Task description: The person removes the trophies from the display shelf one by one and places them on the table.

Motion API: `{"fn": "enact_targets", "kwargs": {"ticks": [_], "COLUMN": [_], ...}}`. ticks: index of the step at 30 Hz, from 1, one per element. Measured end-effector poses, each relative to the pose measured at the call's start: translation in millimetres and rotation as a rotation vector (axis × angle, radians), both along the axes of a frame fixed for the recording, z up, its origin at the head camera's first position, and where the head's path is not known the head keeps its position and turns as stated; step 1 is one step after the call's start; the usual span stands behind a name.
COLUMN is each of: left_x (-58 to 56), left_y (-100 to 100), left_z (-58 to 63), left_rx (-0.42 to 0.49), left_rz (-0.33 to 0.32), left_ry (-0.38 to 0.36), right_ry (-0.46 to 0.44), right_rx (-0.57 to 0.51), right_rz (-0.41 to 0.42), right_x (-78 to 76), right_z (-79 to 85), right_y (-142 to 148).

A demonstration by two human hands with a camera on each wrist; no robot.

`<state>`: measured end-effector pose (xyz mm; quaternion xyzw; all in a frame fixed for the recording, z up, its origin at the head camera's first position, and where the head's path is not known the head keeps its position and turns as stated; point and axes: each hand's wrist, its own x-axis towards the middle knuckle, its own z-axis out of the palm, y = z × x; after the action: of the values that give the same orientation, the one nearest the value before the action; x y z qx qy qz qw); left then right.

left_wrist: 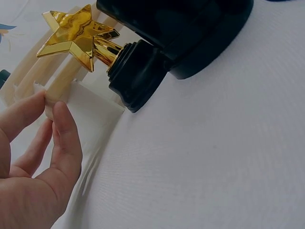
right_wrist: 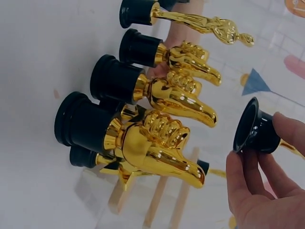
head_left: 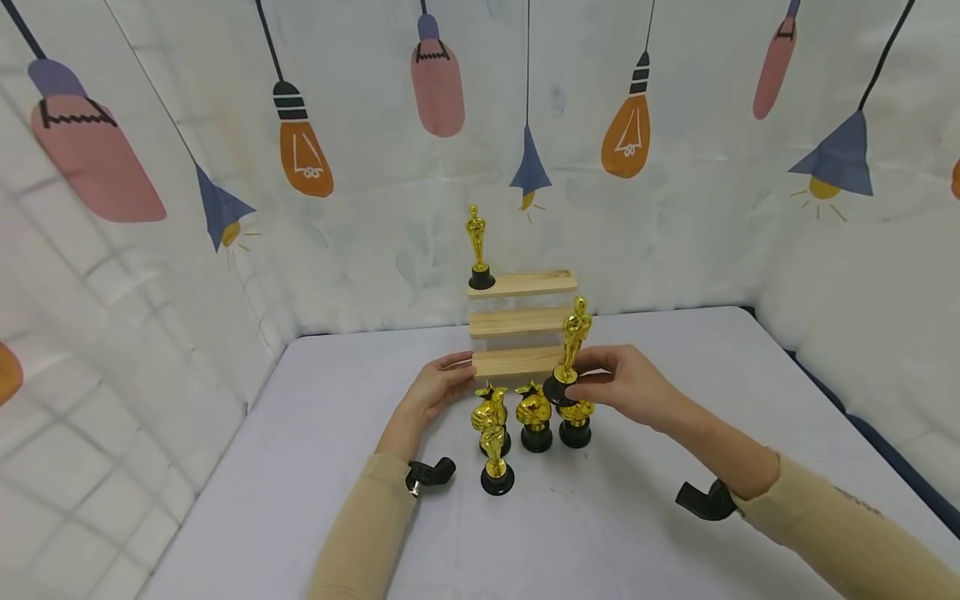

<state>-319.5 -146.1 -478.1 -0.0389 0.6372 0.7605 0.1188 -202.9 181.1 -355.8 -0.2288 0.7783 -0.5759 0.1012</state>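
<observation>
My right hand (head_left: 630, 390) grips a gold figure trophy (head_left: 575, 335) by its black base (right_wrist: 259, 131), holding it upright and raised in front of the lower tiers of a small wooden shelf (head_left: 517, 362). The underside of that base faces the right wrist camera. At the shelf's left side, my left hand (head_left: 431, 392) pinches the end of the lowest board (left_wrist: 58, 90) between thumb and fingers. Another gold figure trophy (head_left: 477, 237) stands at the left end of the top tier.
Before the shelf stand several thumbs-up trophies (right_wrist: 157, 148) on black bases, with a star trophy (left_wrist: 78, 38) among them. Nearest me is one more figure trophy (head_left: 495, 454). A white cloth (head_left: 600, 533) covers the table; a lamp-patterned curtain (head_left: 360, 233) hangs behind.
</observation>
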Motion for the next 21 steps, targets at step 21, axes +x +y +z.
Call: {"fn": "enact_targets", "kwargs": {"ticks": [21], "left_x": [-2.3], "left_y": [-0.5], "left_z": [-0.8], "left_rx": [-0.008], "left_rz": [-0.012], "left_ry": [0.005], "right_ry": [-0.006], "right_rx": [0.018], "right_rz": [0.045], "right_x": [14.3], "right_z": [-22.3], "right_y": [-4.6]}}
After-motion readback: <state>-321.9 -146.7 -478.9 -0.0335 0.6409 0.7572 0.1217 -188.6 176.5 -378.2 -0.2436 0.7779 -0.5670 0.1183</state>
